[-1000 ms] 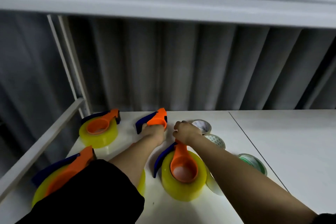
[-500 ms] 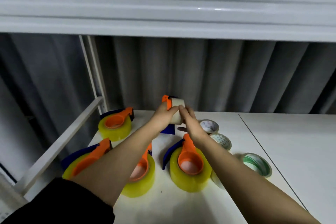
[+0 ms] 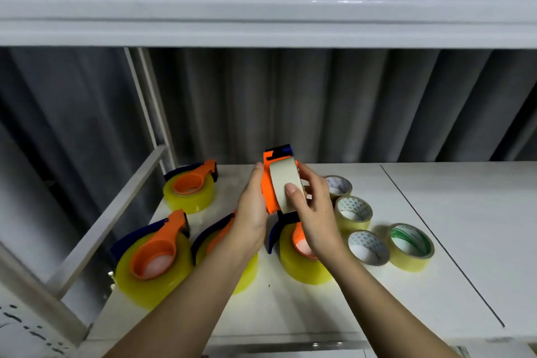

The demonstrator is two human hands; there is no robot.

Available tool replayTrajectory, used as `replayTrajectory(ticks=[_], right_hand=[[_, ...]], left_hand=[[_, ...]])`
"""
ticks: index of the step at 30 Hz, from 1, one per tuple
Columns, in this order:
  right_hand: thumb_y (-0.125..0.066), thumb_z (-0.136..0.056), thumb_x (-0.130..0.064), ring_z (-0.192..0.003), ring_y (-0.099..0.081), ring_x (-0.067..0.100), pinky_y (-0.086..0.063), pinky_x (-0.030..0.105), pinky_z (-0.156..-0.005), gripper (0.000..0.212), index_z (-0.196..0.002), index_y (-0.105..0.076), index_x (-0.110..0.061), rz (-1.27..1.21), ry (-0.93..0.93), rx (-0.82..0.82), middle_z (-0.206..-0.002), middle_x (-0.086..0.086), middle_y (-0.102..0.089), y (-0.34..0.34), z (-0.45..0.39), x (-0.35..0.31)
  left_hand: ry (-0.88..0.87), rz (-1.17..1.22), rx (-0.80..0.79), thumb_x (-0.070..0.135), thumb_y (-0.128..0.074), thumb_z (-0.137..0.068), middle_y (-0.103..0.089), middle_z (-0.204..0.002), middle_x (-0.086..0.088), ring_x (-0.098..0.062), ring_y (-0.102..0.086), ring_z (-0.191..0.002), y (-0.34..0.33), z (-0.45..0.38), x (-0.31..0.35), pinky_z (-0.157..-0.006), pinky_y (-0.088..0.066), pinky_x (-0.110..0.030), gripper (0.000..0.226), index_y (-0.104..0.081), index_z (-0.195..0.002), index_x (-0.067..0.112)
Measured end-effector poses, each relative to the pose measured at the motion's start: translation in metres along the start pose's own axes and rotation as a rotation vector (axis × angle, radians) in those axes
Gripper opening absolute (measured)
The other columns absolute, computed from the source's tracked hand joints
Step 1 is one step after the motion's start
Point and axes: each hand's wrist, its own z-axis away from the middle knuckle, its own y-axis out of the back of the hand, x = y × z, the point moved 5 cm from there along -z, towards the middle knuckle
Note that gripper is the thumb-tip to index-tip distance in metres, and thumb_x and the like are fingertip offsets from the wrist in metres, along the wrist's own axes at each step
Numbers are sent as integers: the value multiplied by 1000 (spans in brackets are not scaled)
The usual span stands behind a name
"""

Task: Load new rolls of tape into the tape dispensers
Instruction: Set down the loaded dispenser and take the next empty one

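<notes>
Held upright above the white table [image 3: 436, 285]: orange plastic dispenser [image 3: 268, 193], matte beige tape roll [image 3: 283, 189] against its side; left hand [image 3: 251, 212] curled round the dispenser, right hand [image 3: 315, 212] gripping the roll, thumb on its smooth band; glossy yellow loaded dispensers [image 3: 189, 192] below, four small rolls [image 3: 353, 212] at right

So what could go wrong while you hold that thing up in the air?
The core could slip, since only the right hand's fingertips pinch it in the orange dispenser that the left hand holds. If it drops, it may hit the loaded dispenser just below or scatter the small rolls nearby.
</notes>
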Motion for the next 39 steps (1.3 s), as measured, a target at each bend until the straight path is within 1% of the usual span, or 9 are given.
replayTrajectory(ticks=[3,7,11,19,23,26,31,36,39], right_hand=[[-48,-77,-62,-124,-41,-5,-37,32,-110,66,-138,-42,-36,40,15,29,-132,-12,-43,-3,7,-4],[-59,-75,-58,-130,-44,2,-40,39,-109,71,-140,-35,-42,-74,-4,-76,-139,-14,-45,-8,8,-10],[-64,-75,-59,-128,-48,3,-43,41,-106,74,-141,-38,-39,-91,9,-34,-139,-13,-49,-13,8,-12],[-51,-81,-62,-129,-45,3,-39,37,-109,61,-138,-44,-39,-63,41,109,-138,-9,-50,-16,13,-19],[-43,-85,-62,-132,-42,6,-37,39,-111,50,-133,-40,-48,-22,83,157,-140,-9,-48,-16,12,-25],[-50,-82,-61,-128,-45,0,-40,33,-109,57,-134,-33,-48,-63,50,78,-136,-16,-48,-14,8,-28],[-73,-77,-34,-102,-57,-13,-51,16,-86,67,-136,-41,-29,-181,-51,-16,-120,-14,-55,0,-9,-21],[-72,-74,-32,-101,-53,-20,-47,7,-79,66,-133,-41,-29,-141,-60,37,-122,-16,-53,2,-13,-12],[-75,-80,-24,-106,-50,-20,-44,6,-86,68,-138,-40,-21,-22,-16,70,-125,-14,-51,13,-17,-13]], left_hand=[[-21,29,71,30,-38,-99,-72,-62,-2,-11,-69,-54,-1,4,-3,-46,-51,-18,41,-68,-78,13],[-46,-32,156,33,-40,-97,-74,-79,-6,-21,-71,-74,5,6,0,-62,-54,-27,36,-69,-98,12],[-93,-63,169,31,-44,-97,-71,-64,0,-13,-69,-58,7,11,8,-53,-55,-23,26,-65,-94,16],[-136,-32,190,28,-50,-96,-71,-70,2,-11,-69,-62,4,15,15,-51,-53,-20,18,-64,-88,20],[-129,-34,188,28,-50,-97,-69,-79,0,-11,-68,-68,-2,14,17,-52,-53,-20,17,-64,-91,20],[-157,-111,188,28,-46,-99,-71,-85,-3,-14,-68,-74,-2,11,20,-59,-56,-22,22,-65,-96,18],[-181,-245,210,34,-44,-99,-71,-88,-4,-21,-69,-84,7,4,24,-77,-57,-36,23,-63,-90,25],[-163,-257,236,35,-43,-99,-66,-77,3,-17,-65,-76,14,-5,24,-65,-54,-29,26,-58,-81,27],[-116,-197,244,34,-44,-99,-66,-71,2,-12,-64,-66,21,-12,24,-53,-50,-22,23,-60,-89,22]])
